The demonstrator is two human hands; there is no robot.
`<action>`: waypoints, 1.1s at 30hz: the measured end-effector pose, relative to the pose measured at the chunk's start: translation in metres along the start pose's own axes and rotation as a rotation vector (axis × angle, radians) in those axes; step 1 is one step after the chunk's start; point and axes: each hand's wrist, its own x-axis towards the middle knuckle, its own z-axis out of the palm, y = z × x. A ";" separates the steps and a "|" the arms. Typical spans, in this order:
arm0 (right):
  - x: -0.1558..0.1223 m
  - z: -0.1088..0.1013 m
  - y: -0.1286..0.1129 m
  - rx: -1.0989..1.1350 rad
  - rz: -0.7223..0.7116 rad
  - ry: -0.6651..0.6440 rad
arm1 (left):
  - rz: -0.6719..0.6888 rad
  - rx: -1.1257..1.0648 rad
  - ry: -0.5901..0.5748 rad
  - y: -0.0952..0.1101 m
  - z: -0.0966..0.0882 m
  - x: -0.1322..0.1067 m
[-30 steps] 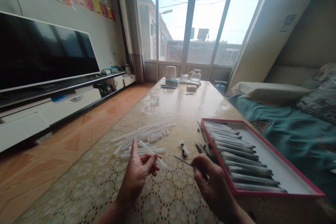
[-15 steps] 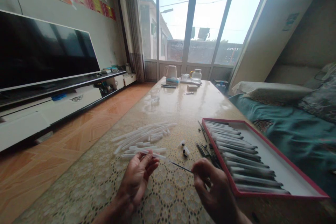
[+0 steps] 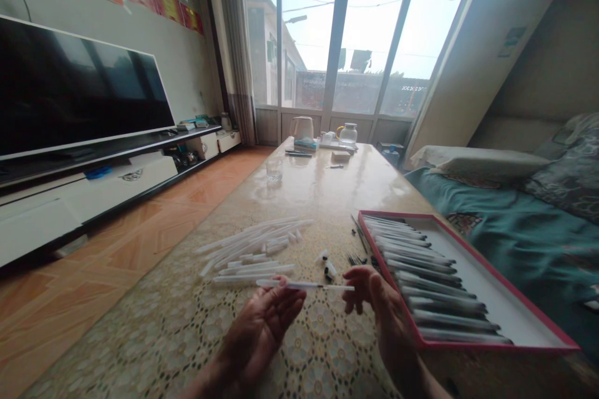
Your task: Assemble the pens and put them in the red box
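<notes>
A patterned, glossy table [image 3: 322, 190] runs towards a tall window [image 3: 365, 31], with a dark television [image 3: 84, 87] well apart from the pink-rimmed box [image 3: 491, 287], off to its left. On the table, also left of the box, loose white tubes [image 3: 255, 237] lie roughly side by side with shorter pieces among them, probably grouped so that one can be picked up easily. Nearer the box, the left hand [image 3: 271, 327] pinches a white tube [image 3: 292, 285] between thumb and fingers, its length turned towards the box; the grip seems meant to steady it while a thin rod [image 3: 340, 288] sticks out of its end. Small black and white pieces [image 3: 331, 269] lie just beyond that rod, left of the box. The right hand [image 3: 381, 305], apart from the left, is loosely spread beside the box's near-left edge; whether a fingertip touches the rod's end is hard to tell. Dark slim rods [image 3: 358, 260] lie just left of the box, within that hand's reach. Inside the box, filled pens [image 3: 435, 283] lie in a row, dark ends aligned, apparently for tidiness.
</notes>
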 end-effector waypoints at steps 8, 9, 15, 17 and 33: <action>0.007 0.009 0.024 -0.761 -0.176 -0.257 | 0.066 -0.109 0.044 0.007 0.002 0.000; 0.007 0.010 0.024 -0.789 -0.166 -0.276 | 0.065 -0.094 0.038 0.007 0.003 0.000; 0.009 0.002 0.022 -0.715 -0.104 -0.314 | 0.070 0.019 0.072 0.004 0.000 0.001; 0.010 -0.001 0.026 -0.662 -0.088 -0.286 | 0.072 0.059 0.085 0.004 -0.001 0.002; -0.002 0.013 0.000 0.078 0.143 -0.119 | 0.080 0.192 -0.045 -0.004 0.000 0.001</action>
